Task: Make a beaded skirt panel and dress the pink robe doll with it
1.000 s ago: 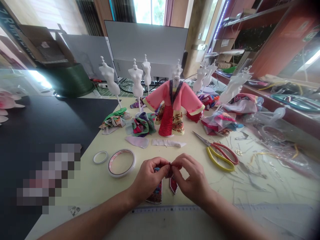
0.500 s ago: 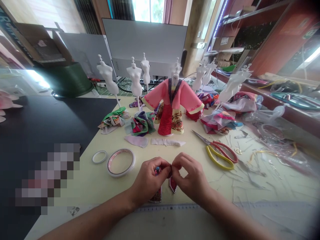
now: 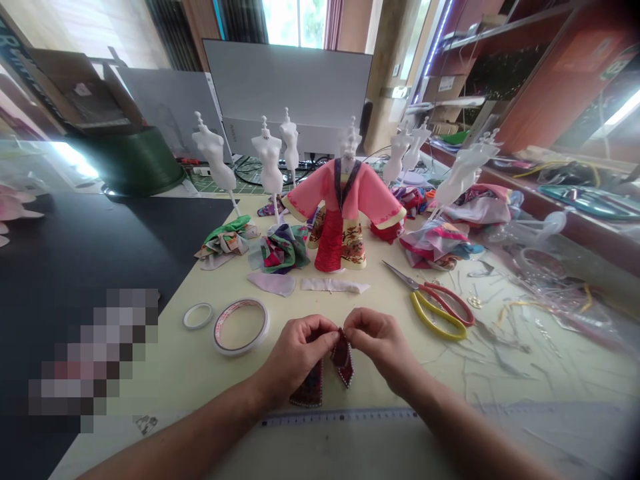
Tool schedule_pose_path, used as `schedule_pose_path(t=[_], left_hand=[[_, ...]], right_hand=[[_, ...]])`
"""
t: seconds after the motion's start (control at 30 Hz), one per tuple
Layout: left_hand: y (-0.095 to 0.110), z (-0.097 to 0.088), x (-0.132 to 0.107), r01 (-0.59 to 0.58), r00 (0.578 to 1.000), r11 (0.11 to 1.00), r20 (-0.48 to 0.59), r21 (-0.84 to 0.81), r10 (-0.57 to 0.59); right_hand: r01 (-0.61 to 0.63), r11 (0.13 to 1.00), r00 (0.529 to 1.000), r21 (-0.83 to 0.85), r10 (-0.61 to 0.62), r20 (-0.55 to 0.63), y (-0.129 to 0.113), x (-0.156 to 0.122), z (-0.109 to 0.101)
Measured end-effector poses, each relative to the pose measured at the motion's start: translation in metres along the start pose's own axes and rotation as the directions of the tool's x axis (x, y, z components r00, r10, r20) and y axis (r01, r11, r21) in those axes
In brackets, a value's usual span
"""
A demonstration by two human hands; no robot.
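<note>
Beaded dark-red fabric tab (image 3: 343, 357) sits at desk level, pinched at its top edge at the centre of the lower frame, a pearl-bead trim along its pointed lower end. Left hand (image 3: 297, 353) and right hand (image 3: 380, 340) both in a clenched pinch grip on it, fingertips meeting at the top and hiding that part. Patterned embroidered strip (image 3: 310, 390) with similar beading lies at 7 o'clock from the tab, beneath the left hand; whether the two are joined cannot be told. Both rest over a cream desk (image 3: 185, 360), with a steel ruler (image 3: 340, 417) along the near side at 6 o'clock. At 12 o'clock stands a pink-sleeved miniature robe (image 3: 335, 220) on a white dress form, other white dress forms (image 3: 270, 160) flanking it. Pale fabric strip (image 3: 333, 285) and lilac fabric scrap (image 3: 273, 283) lie just before the robe. Double-sided tape roll (image 3: 216, 331) and narrow tape ring (image 3: 198, 306) at 9–10 o'clock, well apart from the hands. Red-and-yellow-handled scissors (image 3: 440, 310) at 2–3 o'clock. Heaped fabric scraps (image 3: 283, 248) (image 3: 435, 243) at 11 and 1 o'clock; clear plastic wrap (image 3: 530, 267) at 3 o'clock, far edge.
</note>
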State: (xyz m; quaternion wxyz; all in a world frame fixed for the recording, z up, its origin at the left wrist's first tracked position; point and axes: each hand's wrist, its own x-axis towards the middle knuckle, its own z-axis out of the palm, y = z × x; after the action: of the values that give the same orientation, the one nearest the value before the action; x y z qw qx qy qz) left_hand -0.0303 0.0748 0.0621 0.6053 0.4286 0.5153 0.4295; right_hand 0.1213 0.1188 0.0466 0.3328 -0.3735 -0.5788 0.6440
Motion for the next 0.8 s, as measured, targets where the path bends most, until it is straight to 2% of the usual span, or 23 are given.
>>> schedule_pose_path(t=[0.13,0.4,0.53,0.67,0.8], left_hand=[[0.0003,0.0003,-0.0008,0.004,1.000,0.999,0.010,-0.041,-0.004],[0.0009,0.0005,-0.0006,0.005,1.000,0.999,0.009,-0.035,-0.005],[0.0010,0.0003,-0.0015,-0.009,1.000,1.000,-0.007,-0.009,0.009],[0.0003,-0.0001,-0.0008,-0.018,1.000,1.000,-0.024,0.014,0.019],[-0.0001,0.0002,0.0001,-0.021,0.999,0.999,-0.032,0.030,0.022]], right_hand=[[-0.039,0.997,0.999,0.065,0.039,0.007,-0.0035,0.0000,0.0013],[-0.039,0.998,0.999,0.059,0.038,0.014,-0.0010,-0.0002,0.0007],[0.023,0.993,0.999,-0.119,-0.026,-0.020,-0.0009,-0.0031,0.0004],[0.113,0.933,0.985,-0.341,-0.151,-0.086,-0.0072,-0.0068,0.0044],[0.124,0.926,0.982,-0.356,-0.167,-0.092,-0.0088,-0.0073,0.0063]])
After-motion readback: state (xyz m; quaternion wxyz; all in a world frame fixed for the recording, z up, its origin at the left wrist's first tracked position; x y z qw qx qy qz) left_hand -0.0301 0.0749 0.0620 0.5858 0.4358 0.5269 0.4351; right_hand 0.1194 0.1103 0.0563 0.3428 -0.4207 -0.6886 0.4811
